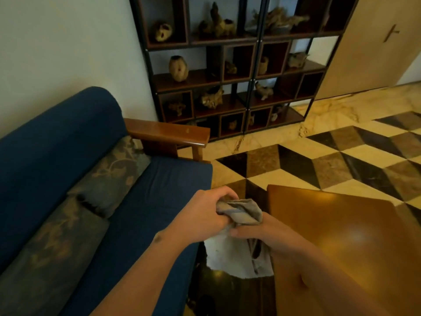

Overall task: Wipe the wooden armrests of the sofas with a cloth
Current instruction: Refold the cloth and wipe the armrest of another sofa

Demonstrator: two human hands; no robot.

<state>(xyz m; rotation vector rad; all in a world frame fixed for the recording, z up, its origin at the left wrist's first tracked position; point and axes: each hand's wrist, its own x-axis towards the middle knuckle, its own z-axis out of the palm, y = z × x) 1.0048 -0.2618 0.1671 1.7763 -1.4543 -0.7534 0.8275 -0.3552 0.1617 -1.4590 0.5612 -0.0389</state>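
We stand in a sitting room floored in polished marble [330,160], its cream slabs giving way to a pattern of black, grey and pale diamonds that reads like stacked cubes. A plain pale wall [57,42] backs a sofa [148,201] covered in dark blue woven fabric, with a rounded bolster back and flat cushions [109,176] in faded grey with a leafy print. At its far end a broad, glossy wooden armrest [168,132] juts out on a squared post, well apart from our hands. Beyond it rises a dark shelving unit [248,65] of boxy compartments, each holding gnarled driftwood-like pieces and a rounded vase. A beige door [376,53] stands at the right. A smooth, amber-toned wooden table [341,236] with a rounded corner sits just beside us. Over the gap between sofa and table, our left hand [205,213] is closed around one bunched end of a soft grey cloth [243,213], while our right hand [262,233] pinches its lower part.
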